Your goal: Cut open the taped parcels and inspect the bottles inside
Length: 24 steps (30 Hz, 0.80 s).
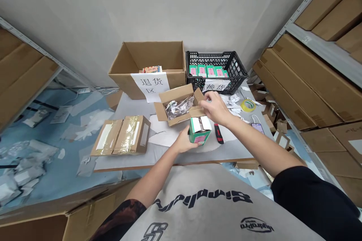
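My left hand (185, 140) grips a small green, pink and white box (198, 138) by its side, above the front of the table. The top of that box shows white flaps with a dark gap between them. My right hand (214, 106) is just above and behind it, thumb and fingers pinched together beside a flap of an open cardboard box (174, 121). What the pinch holds, if anything, is hidden. Inside the open cardboard box lies clear plastic wrapping (183, 108) with white bits. A red and black utility knife (218, 134) rests right of the green box.
Taped cardboard boxes (143, 135) sit left on the table (121, 162). Behind stand a large labelled carton (118, 77) and a black crate (239, 71) with several green boxes. Yellow tape (248, 106), crumpled paper (233, 99) and a phone (257, 128) lie right. Carton-loaded shelves flank both sides.
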Available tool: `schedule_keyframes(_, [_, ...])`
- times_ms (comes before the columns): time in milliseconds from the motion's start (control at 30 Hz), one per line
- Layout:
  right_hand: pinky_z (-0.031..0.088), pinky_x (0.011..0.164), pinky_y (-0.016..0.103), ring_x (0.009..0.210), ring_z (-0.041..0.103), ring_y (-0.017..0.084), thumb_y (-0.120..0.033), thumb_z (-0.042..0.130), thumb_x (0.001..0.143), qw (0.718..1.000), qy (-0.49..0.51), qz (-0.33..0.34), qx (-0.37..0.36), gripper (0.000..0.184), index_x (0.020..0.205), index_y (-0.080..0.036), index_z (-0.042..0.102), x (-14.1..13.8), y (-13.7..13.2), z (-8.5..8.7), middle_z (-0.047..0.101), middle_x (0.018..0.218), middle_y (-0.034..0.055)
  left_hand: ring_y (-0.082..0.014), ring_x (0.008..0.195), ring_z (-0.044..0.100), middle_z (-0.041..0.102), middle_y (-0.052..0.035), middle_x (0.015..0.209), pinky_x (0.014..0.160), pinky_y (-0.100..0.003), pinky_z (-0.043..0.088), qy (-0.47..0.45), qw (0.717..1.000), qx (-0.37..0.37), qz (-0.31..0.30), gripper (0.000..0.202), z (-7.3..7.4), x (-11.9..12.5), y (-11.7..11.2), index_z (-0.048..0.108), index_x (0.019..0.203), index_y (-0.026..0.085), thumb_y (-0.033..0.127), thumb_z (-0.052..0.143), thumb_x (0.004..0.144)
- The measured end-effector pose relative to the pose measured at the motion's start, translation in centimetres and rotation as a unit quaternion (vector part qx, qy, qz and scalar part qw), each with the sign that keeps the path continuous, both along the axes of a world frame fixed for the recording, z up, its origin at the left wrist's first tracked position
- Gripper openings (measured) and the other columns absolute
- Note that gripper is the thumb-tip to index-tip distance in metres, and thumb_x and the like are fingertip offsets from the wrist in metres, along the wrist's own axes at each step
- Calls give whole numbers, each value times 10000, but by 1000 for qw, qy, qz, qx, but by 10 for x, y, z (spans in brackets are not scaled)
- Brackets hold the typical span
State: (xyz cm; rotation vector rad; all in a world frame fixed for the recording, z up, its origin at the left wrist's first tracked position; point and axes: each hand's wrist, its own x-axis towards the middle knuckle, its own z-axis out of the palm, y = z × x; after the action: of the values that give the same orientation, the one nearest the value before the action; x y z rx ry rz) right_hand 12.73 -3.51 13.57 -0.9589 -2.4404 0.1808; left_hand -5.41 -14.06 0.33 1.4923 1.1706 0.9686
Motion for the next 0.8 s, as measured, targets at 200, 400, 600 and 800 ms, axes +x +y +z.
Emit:
schedule_keyframes(200, [422,821,352,892,495,220,-338,632,846,979,-75,162,-100,231,1039,-220,679,7,-24,15,528,937,65,-268,1050,618,642,-82,1198,922,-412,498,-5,1000,-3,-10,812,-2,-4,4,474,1299,205,251,846,578])
schedule_keyframes(400, [425,733,316,794,524,190,-309,700,759,971,-120,153,-142,209,931,-194,671,9,-20,27,548,867,35,-266,1053,613,640,-71,1195,928,-408,494,8,1000,-3,-12,805,-6,-4,0,494,1281,203,260,850,561])
schedule_keyframes(600, [390,749,345,863,484,226,-211,687,772,977,-168,117,-64,36,745,-187,688,14,-17,36,549,917,82,-277,1077,615,634,-92,1226,929,-415,497,-13,1000,-19,-8,833,-10,-5,0,488,1300,198,320,868,569])
schedule_keyframes(800, [373,741,346,797,486,210,-281,763,730,950,-219,200,-99,205,931,-260,725,9,-7,41,571,860,45,-276,1101,606,630,-94,1237,958,-422,479,-8,1000,-4,-26,835,-6,-8,1,480,1316,197,319,864,585])
